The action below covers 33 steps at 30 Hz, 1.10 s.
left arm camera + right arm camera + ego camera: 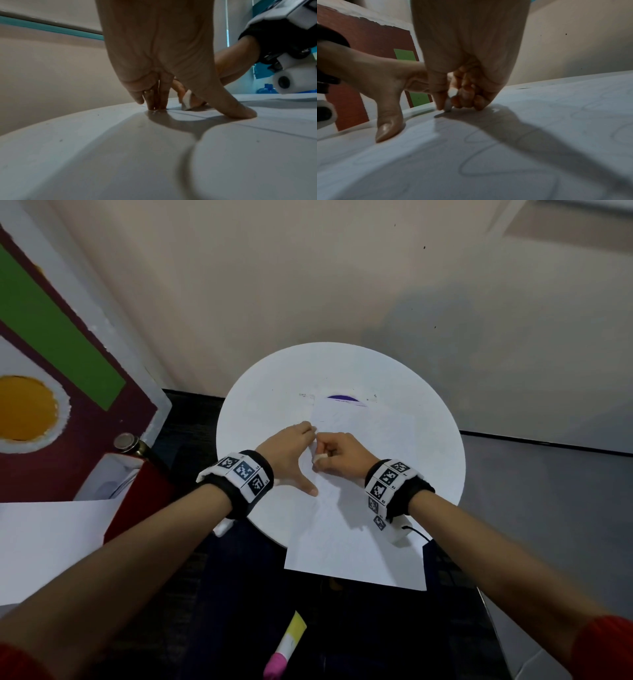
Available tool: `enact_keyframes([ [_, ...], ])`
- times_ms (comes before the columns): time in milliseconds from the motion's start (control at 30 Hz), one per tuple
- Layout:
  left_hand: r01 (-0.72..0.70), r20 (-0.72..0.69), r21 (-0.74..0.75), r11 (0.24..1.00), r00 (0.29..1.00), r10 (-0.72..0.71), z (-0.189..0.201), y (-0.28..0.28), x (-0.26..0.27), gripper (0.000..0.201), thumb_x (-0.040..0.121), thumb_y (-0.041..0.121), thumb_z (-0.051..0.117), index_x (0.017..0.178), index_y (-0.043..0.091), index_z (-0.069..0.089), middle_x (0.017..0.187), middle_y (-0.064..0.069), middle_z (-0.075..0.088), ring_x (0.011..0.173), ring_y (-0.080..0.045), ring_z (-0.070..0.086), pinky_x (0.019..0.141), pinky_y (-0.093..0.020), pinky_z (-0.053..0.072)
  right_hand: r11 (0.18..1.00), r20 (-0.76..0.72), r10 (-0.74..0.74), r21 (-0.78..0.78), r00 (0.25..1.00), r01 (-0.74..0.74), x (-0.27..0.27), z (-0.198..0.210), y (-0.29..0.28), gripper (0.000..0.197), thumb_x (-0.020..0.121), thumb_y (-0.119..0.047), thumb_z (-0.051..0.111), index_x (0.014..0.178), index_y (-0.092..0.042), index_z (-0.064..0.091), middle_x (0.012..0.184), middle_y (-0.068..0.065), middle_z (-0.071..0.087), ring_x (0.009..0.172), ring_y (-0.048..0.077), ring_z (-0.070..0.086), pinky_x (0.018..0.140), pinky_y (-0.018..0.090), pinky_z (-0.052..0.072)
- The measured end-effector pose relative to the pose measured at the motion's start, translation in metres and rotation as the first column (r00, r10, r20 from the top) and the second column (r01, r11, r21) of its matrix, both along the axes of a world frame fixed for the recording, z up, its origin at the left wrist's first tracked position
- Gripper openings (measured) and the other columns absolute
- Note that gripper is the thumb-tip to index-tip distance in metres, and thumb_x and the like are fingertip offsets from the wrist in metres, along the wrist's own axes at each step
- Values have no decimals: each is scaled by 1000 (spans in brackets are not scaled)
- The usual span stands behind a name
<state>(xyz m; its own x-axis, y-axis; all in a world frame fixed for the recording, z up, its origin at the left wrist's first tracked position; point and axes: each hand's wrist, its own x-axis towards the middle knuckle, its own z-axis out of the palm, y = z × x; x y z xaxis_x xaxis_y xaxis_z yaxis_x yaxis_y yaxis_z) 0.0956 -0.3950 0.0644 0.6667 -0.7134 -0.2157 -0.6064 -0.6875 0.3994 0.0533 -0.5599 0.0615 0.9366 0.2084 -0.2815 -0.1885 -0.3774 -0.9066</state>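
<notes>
A white paper sheet [356, 535] with faint pencil lines [471, 171] lies on a round white table [260, 392], its near edge hanging over the rim. My left hand [296, 455] presses the sheet's left side with straight fingers [154, 104] and a spread thumb [240, 111]. Just to its right, my right hand [323, 455] pinches a small white eraser [320, 457] between thumb and curled fingers. The eraser's [450, 100] lower end touches the paper. From the left wrist the eraser [187, 100] shows behind my thumb.
A purple mark [344, 399] shows at the sheet's far edge. A painted board [51, 337] with a green stripe stands at the left, with a red box [144, 494] and a metal knob [127, 442] below it. A pink and yellow object [284, 648] lies below the table.
</notes>
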Motion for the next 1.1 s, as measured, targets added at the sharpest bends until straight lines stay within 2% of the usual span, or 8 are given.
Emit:
enact_keyframes([
  [100,17,128,66,998,991,-26,0,2,1,107,49,71,78,133,13,48,141,0,42,124,-19,39,108,-30,29,998,5,-64,-14,998,64,7,1,-5,13,69,3,66,68,-5,55,72,22,61,67,24,55,67,38,47],
  [167,-3,198,137,991,980,-24,-1,5,1,113,50,80,70,141,20,41,151,8,33,136,-17,30,117,-38,12,984,99,-133,-102,986,143,10,1,-4,17,70,1,68,67,-8,54,67,18,58,60,18,49,61,31,44],
  [300,-39,203,168,985,979,4,-3,9,-2,116,53,85,63,148,26,31,156,15,22,143,-14,16,117,-49,-6,999,-17,34,-30,999,-34,-6,5,3,26,72,9,61,62,-12,49,62,9,50,57,19,45,54,25,40],
  [367,-40,182,169,985,983,9,-2,10,-4,117,54,85,63,150,27,27,157,16,19,145,-15,13,117,-50,-7,1000,-39,17,-2,999,-17,0,4,-1,22,71,9,62,63,-9,51,67,13,53,62,21,48,58,28,43],
  [467,-37,182,184,982,983,3,-3,10,-6,120,56,86,60,152,27,21,158,16,15,147,-17,9,116,-52,-11,984,97,-93,-145,991,107,9,3,-1,27,70,2,65,61,-19,51,61,9,51,58,18,45,60,30,40],
  [633,-36,188,199,979,982,-2,-2,10,-7,121,56,87,58,153,26,20,159,15,14,147,-17,7,114,-55,-13,992,18,70,-106,997,-68,-12,2,6,17,67,2,61,60,-11,51,61,9,52,59,18,45,59,32,39],
  [933,-6,191,194,981,981,-32,-9,15,-17,120,55,88,57,152,26,20,156,14,18,147,-20,5,113,-57,-13,985,131,-54,-156,990,75,1,0,4,20,71,-1,66,65,-17,55,57,7,48,55,17,42,59,29,40],
  [1100,-13,181,235,972,983,-31,-4,15,-21,122,56,88,55,153,27,15,159,16,7,148,-20,2,112,-59,-14,972,133,115,-220,984,-84,-22,2,5,19,79,-6,63,68,-15,51,62,7,49,57,15,41,58,23,37],
])
